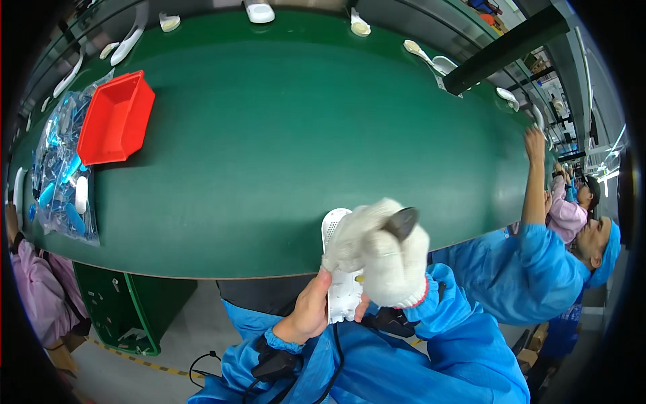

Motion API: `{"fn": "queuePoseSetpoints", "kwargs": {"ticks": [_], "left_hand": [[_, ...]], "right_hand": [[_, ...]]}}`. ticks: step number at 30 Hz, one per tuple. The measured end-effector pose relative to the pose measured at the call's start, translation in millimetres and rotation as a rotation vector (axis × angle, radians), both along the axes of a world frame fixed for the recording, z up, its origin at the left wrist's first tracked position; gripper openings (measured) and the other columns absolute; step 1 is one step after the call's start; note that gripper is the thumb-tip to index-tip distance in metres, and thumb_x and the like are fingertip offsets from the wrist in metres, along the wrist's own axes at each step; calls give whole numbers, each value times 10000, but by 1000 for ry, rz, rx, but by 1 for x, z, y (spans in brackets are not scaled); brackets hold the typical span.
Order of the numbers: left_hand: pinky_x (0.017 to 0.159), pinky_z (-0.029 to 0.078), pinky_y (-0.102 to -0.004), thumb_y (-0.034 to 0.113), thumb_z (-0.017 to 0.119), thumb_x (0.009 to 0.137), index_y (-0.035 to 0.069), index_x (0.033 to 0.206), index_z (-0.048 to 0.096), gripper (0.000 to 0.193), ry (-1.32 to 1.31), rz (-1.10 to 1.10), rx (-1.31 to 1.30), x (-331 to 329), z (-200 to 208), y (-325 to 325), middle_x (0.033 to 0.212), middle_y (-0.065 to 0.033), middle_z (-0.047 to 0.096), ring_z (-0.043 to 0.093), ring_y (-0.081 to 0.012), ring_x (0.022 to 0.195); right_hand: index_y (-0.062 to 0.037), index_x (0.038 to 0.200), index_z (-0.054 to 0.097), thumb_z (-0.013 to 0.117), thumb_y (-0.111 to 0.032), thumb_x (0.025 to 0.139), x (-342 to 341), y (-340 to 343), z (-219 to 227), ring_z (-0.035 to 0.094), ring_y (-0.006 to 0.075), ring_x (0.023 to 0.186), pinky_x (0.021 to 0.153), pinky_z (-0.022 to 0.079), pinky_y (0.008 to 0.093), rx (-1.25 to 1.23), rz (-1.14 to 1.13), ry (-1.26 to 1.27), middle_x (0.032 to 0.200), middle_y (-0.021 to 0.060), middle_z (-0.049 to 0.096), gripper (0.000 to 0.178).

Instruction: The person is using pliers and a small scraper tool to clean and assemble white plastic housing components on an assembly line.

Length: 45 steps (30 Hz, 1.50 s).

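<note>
My bare left hand is closed around the lower part of a white plastic housing at the table's near edge. The housing is long, with a rounded, perforated upper end lying over the green surface; its open lower half shows moulded details inside. My right hand, in a white knitted glove, is bent over the housing and covers its middle. From the top of that fist sticks out a dark grey, rounded object, perhaps a tool's handle; the rest of it is hidden. The glove is slightly blurred.
A red bin stands at the left, beside a clear bag of blue and white parts. White parts lie spaced along the green table's far edge. A dark post rises far right. A co-worker in blue reaches in at right.
</note>
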<state>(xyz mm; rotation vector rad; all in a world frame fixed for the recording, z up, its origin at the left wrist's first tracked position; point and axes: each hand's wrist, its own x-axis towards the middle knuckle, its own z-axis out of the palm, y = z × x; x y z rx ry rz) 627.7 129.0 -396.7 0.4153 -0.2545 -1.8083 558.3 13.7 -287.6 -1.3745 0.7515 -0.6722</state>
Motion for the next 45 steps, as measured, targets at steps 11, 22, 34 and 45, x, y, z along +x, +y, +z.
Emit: {"fn": "queuePoseSetpoints", "kwargs": {"ticks": [11, 22, 34, 45], "left_hand": [[898, 508, -342, 419, 365, 1076, -36, 1331, 479, 534, -152, -98, -145, 6, -9, 19, 1080, -133, 667, 654, -204, 980], [747, 516, -327, 156, 357, 1057, -77, 1104, 563, 314, -610, 108, 44, -13, 9, 13, 877, -121, 658, 613, -174, 763], [705, 545, -307, 152, 383, 1066, -101, 1071, 611, 340, -646, 207, 151, -29, 11, 3, 824, -136, 703, 680, -168, 728], [694, 549, -303, 135, 391, 1062, -104, 1085, 611, 326, -710, 214, 146, -26, 16, 1, 815, -141, 708, 685, -161, 723]], "right_hand": [[-8, 920, 578, 536, -252, 1013, 4, -13, -19, 538, 133, 553, 543, 511, 322, 237, -179, -146, 681, 57, 558, 265], [16, 950, 559, 473, -189, 1040, 4, -28, 3, 524, 139, 548, 533, 507, 316, 2, -188, -336, 679, 63, 544, 240], [3, 979, 577, 488, -177, 1025, -21, -5, -7, 580, 126, 628, 580, 498, 288, 222, -236, -115, 750, 75, 607, 206], [7, 977, 565, 523, -201, 1024, -8, 4, -11, 549, 140, 569, 541, 494, 302, 242, -410, -52, 710, 78, 583, 217]]}}
